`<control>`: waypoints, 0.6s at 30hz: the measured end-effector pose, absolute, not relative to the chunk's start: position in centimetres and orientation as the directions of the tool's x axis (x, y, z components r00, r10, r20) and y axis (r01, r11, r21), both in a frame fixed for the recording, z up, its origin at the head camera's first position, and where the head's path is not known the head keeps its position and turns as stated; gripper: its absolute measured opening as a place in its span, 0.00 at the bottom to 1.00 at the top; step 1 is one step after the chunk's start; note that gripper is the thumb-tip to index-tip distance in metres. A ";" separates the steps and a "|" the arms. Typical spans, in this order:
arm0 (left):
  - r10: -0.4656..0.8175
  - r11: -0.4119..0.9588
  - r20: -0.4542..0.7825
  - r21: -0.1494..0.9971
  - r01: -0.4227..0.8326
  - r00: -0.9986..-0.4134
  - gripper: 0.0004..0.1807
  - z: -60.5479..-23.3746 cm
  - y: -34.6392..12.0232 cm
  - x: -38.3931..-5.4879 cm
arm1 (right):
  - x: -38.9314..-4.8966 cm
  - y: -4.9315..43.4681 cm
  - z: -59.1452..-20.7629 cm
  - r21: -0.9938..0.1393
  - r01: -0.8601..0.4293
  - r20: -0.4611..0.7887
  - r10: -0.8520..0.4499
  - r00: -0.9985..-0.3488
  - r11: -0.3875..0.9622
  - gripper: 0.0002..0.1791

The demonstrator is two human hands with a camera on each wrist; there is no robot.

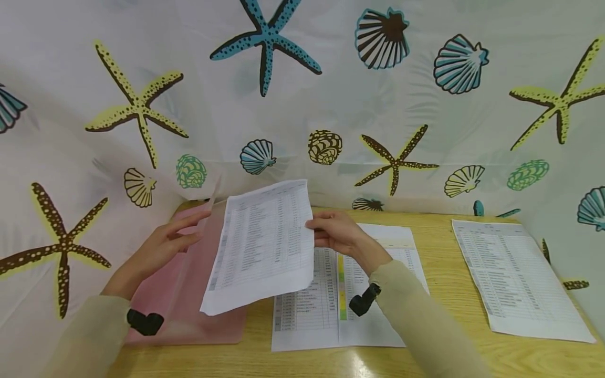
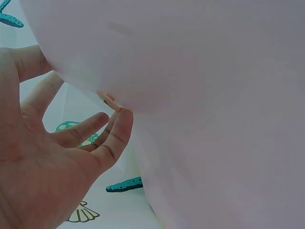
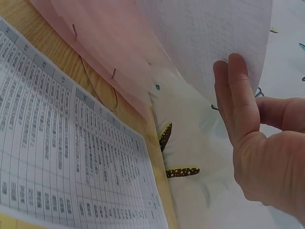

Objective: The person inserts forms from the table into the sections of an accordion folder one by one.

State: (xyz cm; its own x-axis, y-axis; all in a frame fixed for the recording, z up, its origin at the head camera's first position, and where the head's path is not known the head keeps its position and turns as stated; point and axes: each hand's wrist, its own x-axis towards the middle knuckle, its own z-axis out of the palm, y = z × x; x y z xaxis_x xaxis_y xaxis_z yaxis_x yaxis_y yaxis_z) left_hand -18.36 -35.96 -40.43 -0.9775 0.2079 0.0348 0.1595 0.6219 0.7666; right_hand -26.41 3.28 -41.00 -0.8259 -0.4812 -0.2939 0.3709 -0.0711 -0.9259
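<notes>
Head view: a printed sheet is held raised over the right part of the pink folder, tilted so that its table faces the person. The right hand has a narrow grip, pinching the sheet by its right edge; the right wrist view shows straight fingers laid against it, an arrangement that presumably steadies limp paper while leaving most of the print uncovered. On the folder's left side, the left hand has a wide grip, extended fingers touching the edge of the lifted cover, probably to keep it from dropping back; how firmly they bear cannot be told. Right of the folder, partly hidden by the right arm, tabulated pages lie side by side on the desk, likely for easy reading. Well apart, farther right of the folder, a lone page lies flat, perhaps to avoid mixing. Behind the folder hangs a patterned curtain.
</notes>
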 end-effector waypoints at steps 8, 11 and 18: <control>0.221 0.611 0.048 0.772 0.177 -0.974 0.30 -40.5 -35.9 -18.4 | -26.2 1.0 -41.0 -0.923 0.382 -0.319 -0.474 -0.821 -0.041 0.20; 0.218 0.605 0.045 0.778 0.171 -0.975 0.30 -40.5 -35.9 -18.4 | -26.1 0.3 -41.0 -0.921 0.388 -0.327 -0.476 -0.816 -0.031 0.19; 0.228 0.596 0.045 0.784 0.176 -0.973 0.30 -40.7 -36.0 -18.4 | -26.0 -1.6 -41.5 -0.924 0.381 -0.321 -0.476 -0.819 -0.033 0.21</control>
State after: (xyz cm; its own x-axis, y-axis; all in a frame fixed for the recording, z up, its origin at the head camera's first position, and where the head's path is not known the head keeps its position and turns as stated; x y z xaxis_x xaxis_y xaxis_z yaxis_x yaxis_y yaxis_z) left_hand -18.43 -36.04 -40.66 -0.9725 0.2284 0.0451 0.1762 0.5958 0.7835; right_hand -26.01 -1.59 -41.46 -0.8189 -0.4758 -0.3210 0.3812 -0.0329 -0.9239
